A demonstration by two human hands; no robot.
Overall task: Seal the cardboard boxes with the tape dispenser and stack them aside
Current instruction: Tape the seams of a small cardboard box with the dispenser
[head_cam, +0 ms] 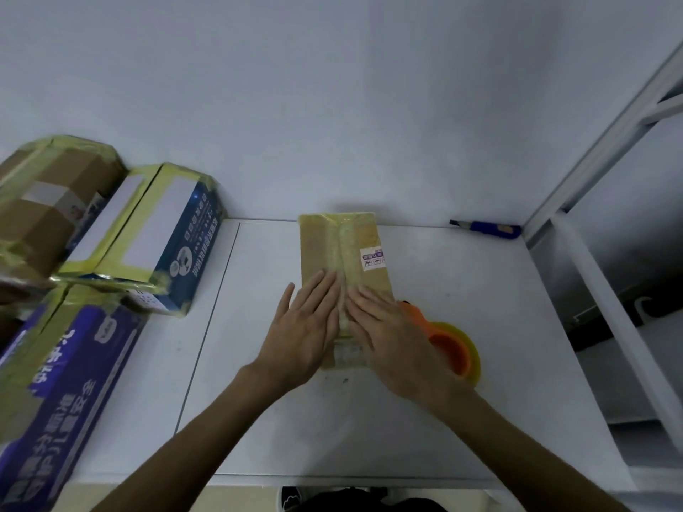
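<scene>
Both my hands lie flat on a small, flat brown cardboard box (317,253) in the middle of the white tabletop (462,282), its long side running away from me. My left hand (306,327) and right hand (388,328) press on the near half, fingers straight and close together, either side of the strip of yellowish clear tape (342,253) along the centre seam; nothing is pinched. The orange tape dispenser with its yellowish roll (452,345) sits just beside my right wrist, partly hidden by it. Sealed boxes wrapped in yellow tape (148,234) are piled at the left. The risks, as I judge them: uneven pressing could trap wrinkles in the tape, the light box could slide on the smooth top, and my right forearm could knock the dispenser.
</scene>
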